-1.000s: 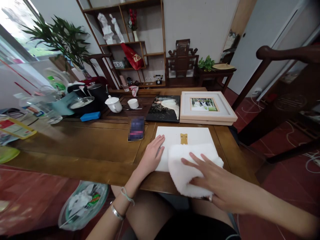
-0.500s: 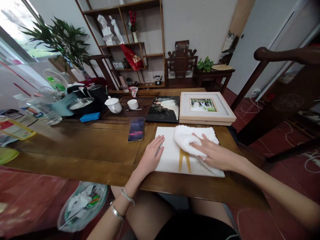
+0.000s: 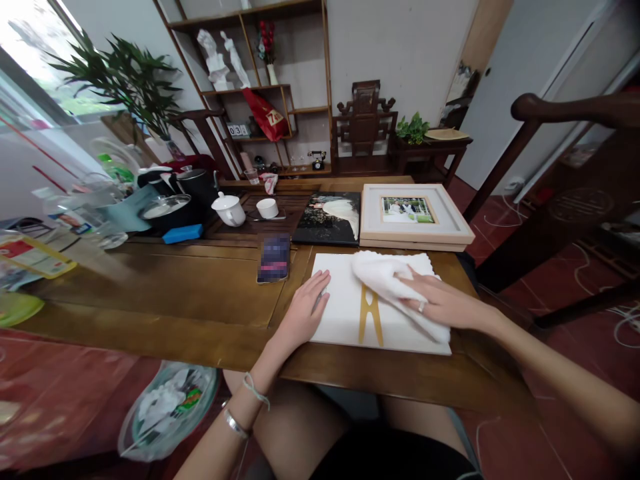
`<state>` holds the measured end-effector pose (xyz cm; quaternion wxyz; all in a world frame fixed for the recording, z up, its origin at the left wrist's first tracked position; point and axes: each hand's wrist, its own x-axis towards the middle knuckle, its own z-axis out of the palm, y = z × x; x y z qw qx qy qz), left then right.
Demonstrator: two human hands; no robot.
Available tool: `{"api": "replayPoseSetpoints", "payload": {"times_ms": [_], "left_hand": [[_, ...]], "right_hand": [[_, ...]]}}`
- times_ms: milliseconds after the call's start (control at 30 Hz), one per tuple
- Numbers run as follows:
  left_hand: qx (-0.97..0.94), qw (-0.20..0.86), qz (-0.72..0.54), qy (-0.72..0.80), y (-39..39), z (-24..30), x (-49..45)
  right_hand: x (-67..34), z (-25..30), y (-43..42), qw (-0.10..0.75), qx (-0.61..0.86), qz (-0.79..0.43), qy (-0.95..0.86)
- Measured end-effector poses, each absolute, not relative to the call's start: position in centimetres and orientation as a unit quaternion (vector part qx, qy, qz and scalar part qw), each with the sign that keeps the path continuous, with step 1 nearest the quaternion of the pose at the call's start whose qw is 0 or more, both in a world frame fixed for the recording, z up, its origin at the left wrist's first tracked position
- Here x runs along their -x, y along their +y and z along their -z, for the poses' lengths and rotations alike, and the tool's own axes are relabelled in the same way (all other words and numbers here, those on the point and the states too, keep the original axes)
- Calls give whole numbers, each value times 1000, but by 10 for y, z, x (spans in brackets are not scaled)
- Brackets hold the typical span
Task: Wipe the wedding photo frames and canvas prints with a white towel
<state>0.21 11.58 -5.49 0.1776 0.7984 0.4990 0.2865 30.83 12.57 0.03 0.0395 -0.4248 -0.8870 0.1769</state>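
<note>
A flat white board [image 3: 337, 320] lies near the table's front edge, with a golden-yellow, two-legged shape [image 3: 371, 320] on its face. The upper part of that shape is covered by a white cloth [image 3: 380, 273]. My right hand [image 3: 435, 300] grips the cloth and presses it on the right half of the board; some fingertips are hidden in its folds. My left hand [image 3: 307, 303] rests flat on the board's left edge, fingers stretched out and holding nothing.
Behind the board lie a framed photo [image 3: 367, 237] and a dark picture panel [image 3: 313, 227]. A phone [image 3: 273, 259] lies to the left. A lidded white cup [image 3: 230, 210], a small bowl [image 3: 267, 208] and a blue sponge [image 3: 183, 233] stand farther back. A bin [image 3: 135, 427] sits below.
My right hand has moved slightly right with the cloth, whose folds have shifted and which now bares more of the yellow shape. My left hand stays in place on the board.
</note>
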Motion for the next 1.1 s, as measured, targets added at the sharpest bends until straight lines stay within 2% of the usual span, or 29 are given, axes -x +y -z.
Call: {"api": "replayPoseSetpoints", "payload": {"times_ms": [200, 367, 567, 867, 1100], "left_hand": [[-798, 179, -285, 500, 116, 54, -2], [-796, 179, -285, 503, 115, 54, -3], [-794, 173, -299, 501, 116, 57, -3], [-798, 176, -288, 499, 116, 55, -2], [-795, 177, -292, 501, 115, 55, -2]], "right_hand": [[-306, 6, 151, 61, 450, -159, -877], [-297, -11, 93, 28, 360, -134, -923], [-289, -24, 32, 2, 295, -174, -940], [-273, 0, 118, 63, 390, -86, -915], [-265, -9, 73, 29, 335, -65, -939]]}}
